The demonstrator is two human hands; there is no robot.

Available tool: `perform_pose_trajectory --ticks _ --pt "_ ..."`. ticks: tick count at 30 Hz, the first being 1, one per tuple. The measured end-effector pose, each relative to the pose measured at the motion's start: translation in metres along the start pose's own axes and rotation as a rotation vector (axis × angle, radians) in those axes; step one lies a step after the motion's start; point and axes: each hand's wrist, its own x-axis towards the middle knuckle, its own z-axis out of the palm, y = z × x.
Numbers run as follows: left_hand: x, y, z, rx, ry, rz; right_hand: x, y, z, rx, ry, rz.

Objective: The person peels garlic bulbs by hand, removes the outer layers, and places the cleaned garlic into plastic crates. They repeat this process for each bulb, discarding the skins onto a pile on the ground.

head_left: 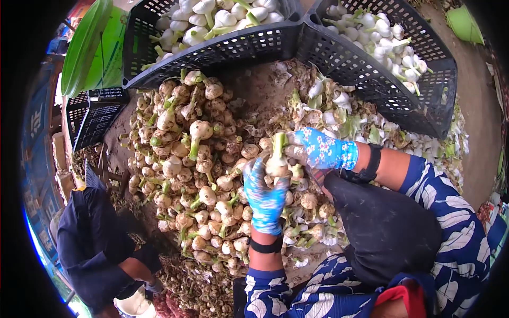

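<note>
1. Head view: bulb (277,163) sits mid-frame, held up between both hands just above the pile (191,175). Skin brownish, green stalk stub pointing up.
2. Left hand (265,199), in a blue patterned glove, comes up from below; fingers are curled around the bulb's lower part and grasp it.
3. Right hand (324,150), same kind of glove, reaches in from the right; fingertips are pinched on the bulb's upper right side near the stalk.
4. Each wrist carries a black band; sleeves are blue with a white leaf print.
5. Dark cloth (382,228) lies over the lap, just under the right forearm.
6. Pile: unpeeled bulbs, dirty tan with short green stalks, heaped on the ground to the left of and under the hands.
7. Skins (344,119): loose pale peelings and green scraps spread behind the right hand, up against the right crate (366,69).
8. Right crate, black mesh, holds clean white bulbs (387,37).
9. Left crate (222,50), black mesh, touches the right one at a corner and also holds white bulbs; its front wall borders the pile's far edge.
10. Third crate (93,119), black, stands at far left, beside a green tub (85,45).
11. Another person (90,244) in dark clothes crouches at lower left, near the pile's edge; what their hands do is hidden.
</note>
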Motion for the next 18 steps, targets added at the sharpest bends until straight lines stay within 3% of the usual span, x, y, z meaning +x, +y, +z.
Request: perform_pose_trajectory --ticks 2,3,4,6,7,8,10,11,12,14,15,18 --pt "0.005 0.000 -0.007 -1.444 -0.340 -0.697 -0.002 -0.018 -0.011 0.640 -0.034 0.508" --pt "0.000 0.019 0.002 -1.733 -0.043 -0.898 -0.008 -0.017 -0.012 0.968 -0.073 0.655" --pt "0.004 0.024 0.008 -1.737 0.239 -1.234 -0.012 -0.016 -0.015 0.968 -0.073 0.652" --pt "-0.002 0.008 0.005 -1.536 -0.210 -0.806 -0.016 -0.011 -0.025 0.791 -0.144 0.764" --pt "0.002 0.023 -0.005 -0.877 -0.157 -0.812 -0.017 -0.008 -0.030 0.652 -0.203 0.727" --pt "-0.006 0.006 0.005 -0.308 0.022 -0.479 -0.020 -0.011 -0.027 0.661 -0.203 0.732" --pt "-0.002 0.027 0.007 -0.445 0.233 -0.307 -0.017 -0.019 -0.023 -0.056 -0.020 0.166" --pt "0.000 0.046 0.001 -0.556 0.118 -0.458 -0.019 -0.019 -0.019 -0.212 -0.092 0.190" --pt "0.001 0.037 0.016 -0.479 0.113 -0.369 -0.016 -0.033 -0.023 -0.185 -0.081 0.101" --pt "0.005 0.026 0.016 -0.664 -0.088 -0.536 -0.015 -0.029 -0.027 -0.132 -0.231 0.174" --pt "0.008 0.013 0.017 -0.513 -0.082 -0.546 -0.016 -0.025 -0.032 -0.090 -0.225 0.158" --pt "-0.001 0.011 0.031 -0.570 -0.039 -0.619 -0.025 -0.020 -0.040 -0.167 -0.206 0.177"
